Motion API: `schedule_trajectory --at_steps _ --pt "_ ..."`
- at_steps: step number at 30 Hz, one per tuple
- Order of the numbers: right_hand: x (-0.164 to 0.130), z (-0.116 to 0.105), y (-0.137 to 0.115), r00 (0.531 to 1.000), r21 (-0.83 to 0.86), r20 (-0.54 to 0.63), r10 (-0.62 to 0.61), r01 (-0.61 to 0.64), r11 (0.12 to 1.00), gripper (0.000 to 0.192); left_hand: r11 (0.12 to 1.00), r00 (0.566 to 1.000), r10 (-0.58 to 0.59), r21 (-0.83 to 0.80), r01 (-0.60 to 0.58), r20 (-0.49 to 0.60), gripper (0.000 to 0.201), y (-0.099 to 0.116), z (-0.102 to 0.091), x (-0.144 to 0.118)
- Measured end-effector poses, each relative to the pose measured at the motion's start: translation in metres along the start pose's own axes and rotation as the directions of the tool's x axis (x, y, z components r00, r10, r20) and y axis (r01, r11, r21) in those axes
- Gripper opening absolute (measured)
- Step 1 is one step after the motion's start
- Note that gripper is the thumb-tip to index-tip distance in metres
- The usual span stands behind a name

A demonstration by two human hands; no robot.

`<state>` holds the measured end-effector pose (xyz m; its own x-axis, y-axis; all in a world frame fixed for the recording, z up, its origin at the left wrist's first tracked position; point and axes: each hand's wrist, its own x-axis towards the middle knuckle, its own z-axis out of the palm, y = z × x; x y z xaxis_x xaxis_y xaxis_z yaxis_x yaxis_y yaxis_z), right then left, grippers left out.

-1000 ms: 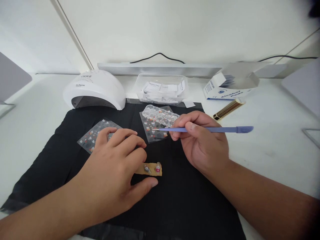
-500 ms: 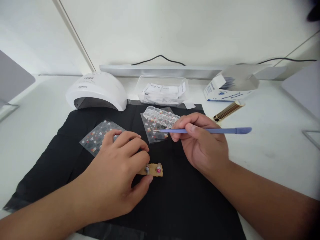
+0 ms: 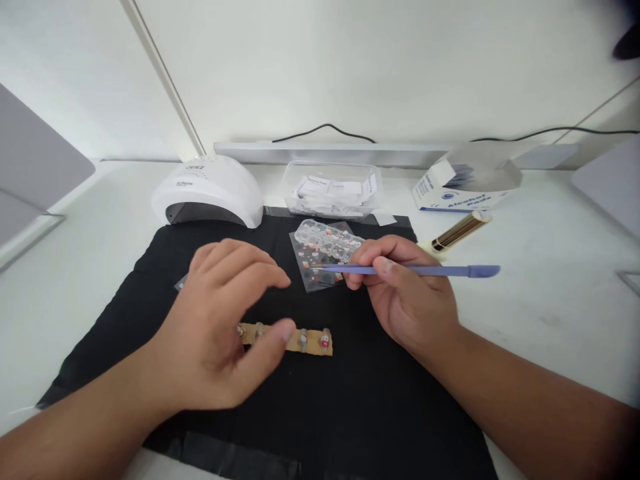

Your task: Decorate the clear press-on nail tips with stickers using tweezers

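Over the left part of a narrow tan cardboard strip [image 3: 315, 342] my left hand [image 3: 220, 327] hovers open, thumb and fingers apart with nothing between them. Several decorated nail tips sit on the strip, among them one with a pink figure [image 3: 325, 341] at its right end; the hand hides the strip's left part. My right hand [image 3: 405, 287] pinches a slim purple nail art tool [image 3: 435, 271], its fine metallic tip pointing left. Behind that tip lie a clear sticker sheet [image 3: 309, 273] and a transparent compartment case [image 3: 320, 235].
A black cloth [image 3: 350, 407] covers the middle of the white table [image 3: 545, 293]. Along the back stand a white nail lamp [image 3: 210, 187], a clear tub [image 3: 333, 200] of pad packets and an alcohol pads box [image 3: 465, 197]. A gold tube [image 3: 457, 233] is near my right hand.
My left hand has lifted off the cardboard strip and opened, moving left and uncovering more nail tips. The right hand keeps its hold on the tool. The view has shifted slightly.
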<state>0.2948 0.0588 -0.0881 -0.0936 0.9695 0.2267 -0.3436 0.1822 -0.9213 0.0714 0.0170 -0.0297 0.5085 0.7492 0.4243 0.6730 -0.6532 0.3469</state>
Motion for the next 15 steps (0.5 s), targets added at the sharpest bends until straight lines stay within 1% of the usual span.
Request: schedule_trajectory --at_steps 3,5,7,9,11,12,14,15 --pt "0.0 0.0 0.001 1.0 0.012 0.004 -0.004 0.004 1.0 0.012 0.998 0.984 -0.054 0.034 0.06 -0.168 0.016 -0.011 -0.008 -0.002" --pt "0.001 0.0 0.001 1.0 -0.002 0.015 -0.007 0.007 1.0 0.012 0.992 0.952 -0.113 0.025 0.125 -0.284 0.014 -0.017 -0.01 -0.005" --pt "0.001 0.0 0.001 1.0 -0.028 0.013 -0.005 0.005 1.0 0.012 0.982 0.899 -0.173 0.005 0.191 -0.402 0.012 -0.023 -0.011 -0.007" --pt "0.002 0.0 0.001 1.0 -0.043 -0.006 0.011 -0.011 0.999 0.011 0.974 0.822 -0.188 0.009 0.228 -0.538 0.012 -0.029 -0.01 -0.008" --pt "0.002 0.0 0.002 1.0 -0.047 -0.024 0.018 -0.02 0.999 0.009 0.97 0.762 -0.182 0.012 0.241 -0.622 0.012 -0.035 -0.009 -0.008" --pt "0.001 0.0 0.002 0.999 -0.048 -0.029 0.014 -0.015 0.999 0.008 0.972 0.747 -0.177 0.007 0.236 -0.641 0.013 -0.037 -0.01 -0.008" --pt "0.001 0.0 0.002 0.999 -0.065 -0.031 -0.008 0.006 0.998 0.007 0.976 0.736 -0.163 0.001 0.217 -0.657 0.014 -0.039 -0.015 -0.009" --pt "0.001 0.0 0.003 0.999 -0.075 -0.034 -0.02 0.017 0.997 0.007 0.977 0.743 -0.159 0.004 0.213 -0.65 0.015 -0.04 -0.019 -0.011"
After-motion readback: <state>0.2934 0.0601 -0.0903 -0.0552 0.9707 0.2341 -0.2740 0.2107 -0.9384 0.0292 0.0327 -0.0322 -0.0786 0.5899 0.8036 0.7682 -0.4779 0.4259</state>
